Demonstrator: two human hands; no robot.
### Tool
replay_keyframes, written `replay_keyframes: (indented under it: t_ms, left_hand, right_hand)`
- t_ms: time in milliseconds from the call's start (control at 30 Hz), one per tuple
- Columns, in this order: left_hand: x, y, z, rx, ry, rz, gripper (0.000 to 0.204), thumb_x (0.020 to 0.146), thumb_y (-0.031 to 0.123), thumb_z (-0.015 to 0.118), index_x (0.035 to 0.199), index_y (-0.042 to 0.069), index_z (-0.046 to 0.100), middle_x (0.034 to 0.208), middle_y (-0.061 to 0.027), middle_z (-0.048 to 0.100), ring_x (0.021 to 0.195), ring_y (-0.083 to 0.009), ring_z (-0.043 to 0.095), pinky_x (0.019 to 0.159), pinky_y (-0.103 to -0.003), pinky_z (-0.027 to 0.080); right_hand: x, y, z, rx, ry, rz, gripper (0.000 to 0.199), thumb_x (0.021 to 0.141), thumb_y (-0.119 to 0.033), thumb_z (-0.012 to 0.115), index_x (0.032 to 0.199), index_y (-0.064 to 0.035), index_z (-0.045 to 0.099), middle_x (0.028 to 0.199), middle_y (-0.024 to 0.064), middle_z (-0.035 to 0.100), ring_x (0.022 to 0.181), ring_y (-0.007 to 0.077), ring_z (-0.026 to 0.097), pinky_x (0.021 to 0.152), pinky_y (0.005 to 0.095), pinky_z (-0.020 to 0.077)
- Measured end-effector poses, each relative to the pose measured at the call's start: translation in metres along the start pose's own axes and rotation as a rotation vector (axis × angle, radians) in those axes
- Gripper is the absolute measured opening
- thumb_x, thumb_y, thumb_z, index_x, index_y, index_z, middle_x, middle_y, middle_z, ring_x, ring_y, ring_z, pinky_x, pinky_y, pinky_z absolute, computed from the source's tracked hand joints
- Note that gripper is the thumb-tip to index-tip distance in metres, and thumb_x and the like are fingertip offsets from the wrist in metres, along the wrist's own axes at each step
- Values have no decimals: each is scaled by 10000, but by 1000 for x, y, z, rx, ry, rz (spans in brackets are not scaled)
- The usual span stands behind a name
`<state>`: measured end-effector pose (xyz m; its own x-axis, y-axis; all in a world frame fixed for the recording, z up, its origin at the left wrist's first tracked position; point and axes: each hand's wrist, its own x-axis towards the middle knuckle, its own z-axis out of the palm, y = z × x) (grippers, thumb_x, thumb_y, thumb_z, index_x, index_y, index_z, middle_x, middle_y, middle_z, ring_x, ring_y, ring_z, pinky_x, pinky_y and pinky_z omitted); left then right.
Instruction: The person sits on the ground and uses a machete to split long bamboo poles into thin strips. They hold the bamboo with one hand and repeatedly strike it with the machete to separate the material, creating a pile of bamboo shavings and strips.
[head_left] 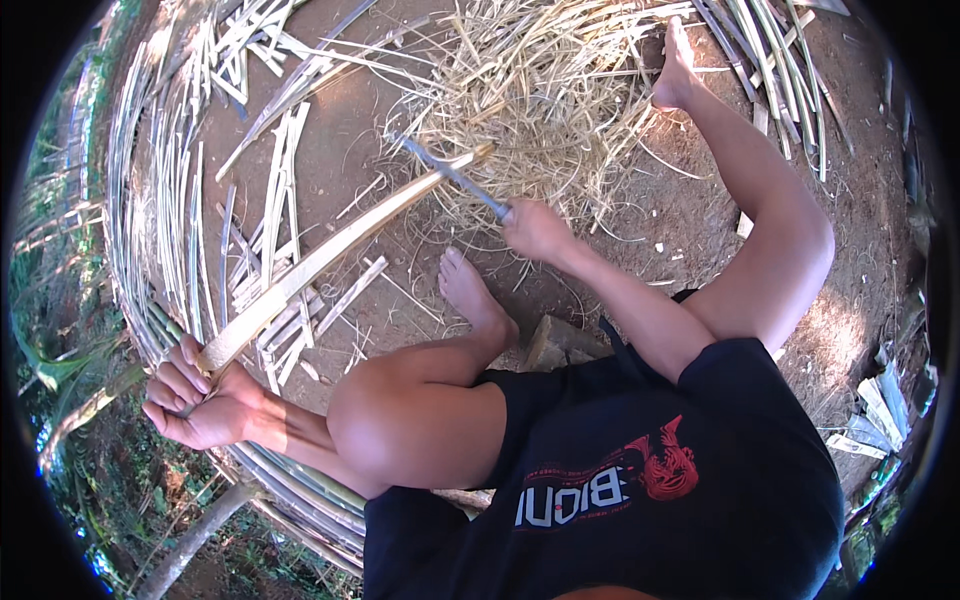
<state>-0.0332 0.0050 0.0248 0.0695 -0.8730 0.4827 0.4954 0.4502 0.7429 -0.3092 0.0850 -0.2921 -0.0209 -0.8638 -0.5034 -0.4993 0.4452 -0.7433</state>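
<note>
My left hand is out at the left, its fingers curled around the lower end of a long, pale bamboo strip. The strip slants up and away to the right, and its far tip lies over the pile of shavings. In my right hand, near the middle, is the handle of a long, narrow knife; the fist hides most of the handle. The blade points up and left and crosses the strip close to its far end. Whether the edge bites into the strip I cannot tell.
A heap of curly shavings lies ahead on the brown dirt. Short split pieces are scattered at the left, beside a curved border of long strips. More strips lie at the far right. A wooden block sits between my legs.
</note>
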Motion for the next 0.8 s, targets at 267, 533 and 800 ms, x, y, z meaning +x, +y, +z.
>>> replay_keyframes:
  t_ms: [267,533,800]
  left_hand:
    - [6,-7,8,-19,-31,-22,400,964,274,458,596,165,348,475,25,256,470,-118,269,599,-290,316]
    - [6,3,-10,-106,-210,-69,441,973,318,426,569,185,310,462,31,240,461,-115,254,559,-281,316]
    - [3,-11,-21,-157,-230,-78,466,975,350,402,552,188,293,438,37,239,435,-109,266,535,-266,341]
  right_hand:
    - [11,49,7,91,22,229,272,832,-185,586,1041,-13,604,906,229,671,855,384,661,807,465,518]
    - [-4,1,-3,281,-44,262,241,867,-161,519,999,18,613,835,226,667,791,345,674,747,454,532]
    - [-18,-15,15,94,24,-146,225,842,-141,546,1015,-26,630,808,207,675,762,317,679,717,451,544]
